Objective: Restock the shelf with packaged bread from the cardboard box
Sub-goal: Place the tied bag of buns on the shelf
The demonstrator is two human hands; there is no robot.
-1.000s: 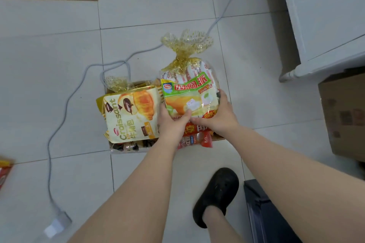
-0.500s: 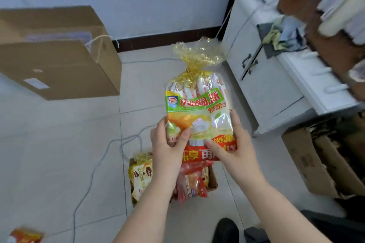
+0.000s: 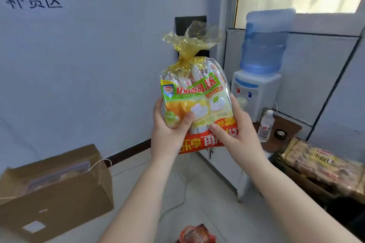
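Two hands clamp tall clear plastic bread bag with green-orange label and gold tied top (image 3: 194, 100), upright at chest height: left hand (image 3: 169, 132), right hand (image 3: 237, 134) at lower sides. Likely light, soft, crinkly, slippery; crushable. Best support low, avoid squeezing.

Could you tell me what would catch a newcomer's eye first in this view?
The bright bag of bread with its gold tied top, held upright at centre between the left hand and right hand. Behind it to the right stands a water dispenser with a blue bottle; a cardboard box sits lower left.
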